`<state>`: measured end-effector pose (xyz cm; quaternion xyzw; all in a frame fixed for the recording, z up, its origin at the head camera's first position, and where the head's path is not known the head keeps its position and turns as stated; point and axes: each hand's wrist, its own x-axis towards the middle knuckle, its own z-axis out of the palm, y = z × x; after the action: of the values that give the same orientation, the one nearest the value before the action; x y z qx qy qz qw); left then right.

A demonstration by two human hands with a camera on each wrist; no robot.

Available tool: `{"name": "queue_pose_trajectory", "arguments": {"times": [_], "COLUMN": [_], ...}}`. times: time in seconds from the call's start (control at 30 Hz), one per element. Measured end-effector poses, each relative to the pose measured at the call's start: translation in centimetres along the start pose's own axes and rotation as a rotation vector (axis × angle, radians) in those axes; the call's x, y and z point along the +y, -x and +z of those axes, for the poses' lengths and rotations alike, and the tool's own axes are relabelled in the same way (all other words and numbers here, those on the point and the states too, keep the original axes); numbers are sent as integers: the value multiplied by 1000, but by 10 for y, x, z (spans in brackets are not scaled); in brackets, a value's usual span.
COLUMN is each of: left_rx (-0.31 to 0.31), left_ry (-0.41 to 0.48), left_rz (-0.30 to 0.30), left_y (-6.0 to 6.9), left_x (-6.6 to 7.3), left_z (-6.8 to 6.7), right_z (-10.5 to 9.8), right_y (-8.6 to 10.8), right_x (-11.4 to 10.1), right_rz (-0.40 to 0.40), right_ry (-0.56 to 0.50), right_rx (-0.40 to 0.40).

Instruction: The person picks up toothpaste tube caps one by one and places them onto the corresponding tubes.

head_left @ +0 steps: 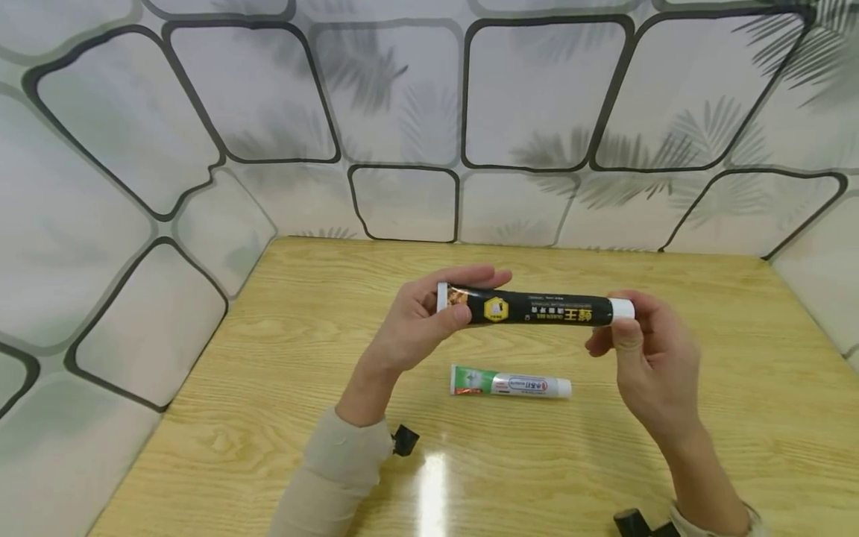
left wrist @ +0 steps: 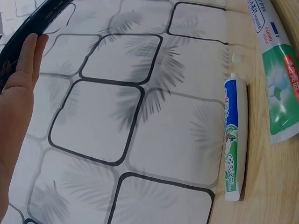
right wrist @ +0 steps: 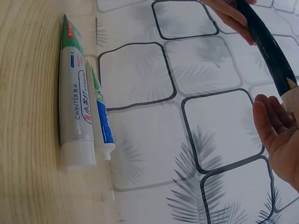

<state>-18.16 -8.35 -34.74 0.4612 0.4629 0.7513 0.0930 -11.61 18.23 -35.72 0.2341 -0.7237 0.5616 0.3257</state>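
Near the middle of the head view, we hold a black tube [head_left: 530, 307] up over the wooden table [head_left: 268, 358]. Our left hand [head_left: 417, 319] grips its flat end, and our right hand [head_left: 654, 362] pinches its white cap [head_left: 622, 309]. It blocks some of the table behind it. Lower down lies a green and white tube [head_left: 510, 382]. At right in the left wrist view, a blue and green tube [left wrist: 233, 140] lies near a small white piece [left wrist: 237, 57].

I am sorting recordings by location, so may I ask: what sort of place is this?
Probably an indoor table space, perhaps arranged for filming; the wider room is not shown. The wood-grain table, the leaf-patterned backdrop behind it and the black tube held above suggest this.
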Motion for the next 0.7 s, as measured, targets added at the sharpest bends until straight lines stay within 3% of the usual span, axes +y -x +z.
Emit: {"name": "queue_pose_trajectory", "arguments": {"times": [0.1,0.23,0.37,0.47,0.57,0.7], "left_rx": [5,-7,-47,-54,-20,25], "left_ry": [65,110,152,119,23,-120], "left_rz": [-35,-43,-31,-53,-140,-338], "left_y": [2,2,-1,-2,1,6], "left_x": [2,3,-5,-11,-10,-9], "left_z": [-1,-1,0,-1,-6,-13], "right_z": [2,1,-4,-7,-5,-3], "right_y": [0,2,5,6,4,3], "right_x": [4,7,9,9,12,20], "right_rz": [-99,-98,5,132,261,368], "right_ry": [219,351,281,207,208,211], "right_rx": [-20,-59,-99,-121,-145,-148]}}
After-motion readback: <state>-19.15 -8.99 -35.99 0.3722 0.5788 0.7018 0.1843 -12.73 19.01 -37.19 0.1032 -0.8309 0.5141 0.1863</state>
